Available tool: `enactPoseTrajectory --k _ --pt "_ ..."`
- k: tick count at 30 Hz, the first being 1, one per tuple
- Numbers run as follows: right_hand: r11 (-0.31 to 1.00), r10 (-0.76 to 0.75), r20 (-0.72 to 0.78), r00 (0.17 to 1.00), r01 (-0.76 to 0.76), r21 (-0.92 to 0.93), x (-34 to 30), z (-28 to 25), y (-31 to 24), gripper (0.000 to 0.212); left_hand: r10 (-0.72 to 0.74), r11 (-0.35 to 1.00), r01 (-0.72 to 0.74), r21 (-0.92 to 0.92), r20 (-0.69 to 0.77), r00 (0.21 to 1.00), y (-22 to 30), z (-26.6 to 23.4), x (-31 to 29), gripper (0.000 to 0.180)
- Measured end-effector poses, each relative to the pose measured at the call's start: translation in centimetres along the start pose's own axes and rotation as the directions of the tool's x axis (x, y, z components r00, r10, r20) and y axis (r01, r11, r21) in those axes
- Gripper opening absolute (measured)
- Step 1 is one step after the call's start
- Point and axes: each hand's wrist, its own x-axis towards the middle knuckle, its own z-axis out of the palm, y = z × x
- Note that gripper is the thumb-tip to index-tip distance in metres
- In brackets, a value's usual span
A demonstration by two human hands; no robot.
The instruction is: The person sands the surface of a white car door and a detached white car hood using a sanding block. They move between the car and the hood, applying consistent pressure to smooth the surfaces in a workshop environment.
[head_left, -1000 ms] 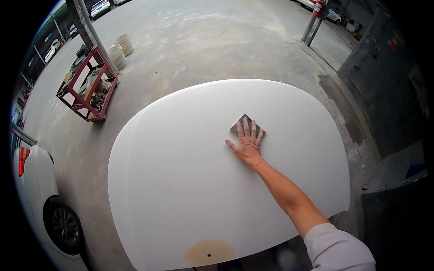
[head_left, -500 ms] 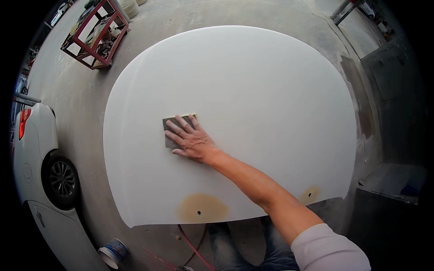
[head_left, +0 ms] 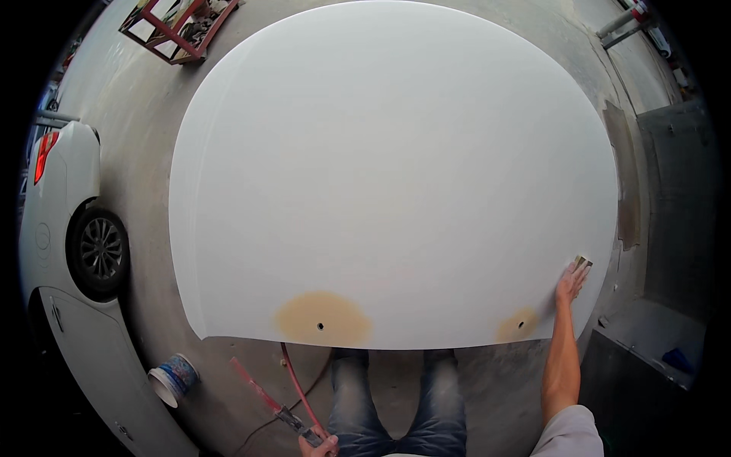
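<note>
A large white car hood [head_left: 396, 175] lies before me, with two tan patches around small dark holes at its near edge. My right hand [head_left: 570, 285] lies at its right side, fingers closed over a small dark sanding pad [head_left: 583, 261] pressed to the surface; the palm hides part of the pad. Down at the lower edge of the view, my left hand [head_left: 323, 448] is wrapped round what looks like an air blow gun [head_left: 292, 420], grey with a long red end. A red hose [head_left: 298, 385] runs down to that hand from under the hood.
To the left stands a white car [head_left: 72, 171], its wheel towards the hood. A paint-marked bucket [head_left: 173, 379] sits on the floor near it. At the far left is a red cart [head_left: 177, 34] with cloths; a dark metal cabinet [head_left: 632, 373] stands at the near right.
My right hand has gone from the hood's left-middle to its right side, taking the sanding pad along. The left hand has come into view with the blow gun. The view has shifted.
</note>
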Motion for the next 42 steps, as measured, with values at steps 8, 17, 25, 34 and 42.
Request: enactPoseTrajectory --k 8,17,25,34,42 --pt "0.678 -0.734 0.119 0.668 0.718 0.157 -20.5 -4.1 -41.0 0.087 0.001 0.969 -0.024 -0.244 -0.098 0.995 -0.4 -3.8 -1.5 0.019" --pt "0.001 -0.999 0.034 -0.019 0.858 0.513 -46.7 -1.0 -58.7 0.078 0.319 0.912 -0.319 -0.258 -0.045 0.947 -5.0 -9.1 -0.6 0.019" --pt "-0.219 -0.975 -0.083 -0.205 0.834 0.506 -40.6 -0.6 -49.1 0.065 0.146 0.862 -0.194 -0.469 -0.137 0.98 -8.1 -7.0 -2.4 0.023" --pt "0.527 -0.848 0.092 0.522 0.809 0.261 -10.6 -5.6 -18.7 0.07 0.074 0.997 -0.076 -0.027 -0.081 0.994 -9.8 4.1 -5.9 0.026" --pt "0.971 -0.188 -0.067 0.98 0.195 0.135 -4.1 -1.7 10.5 0.062 0.02 0.982 0.002 0.187 -0.117 0.993 -12.0 3.9 -4.3 0.027"
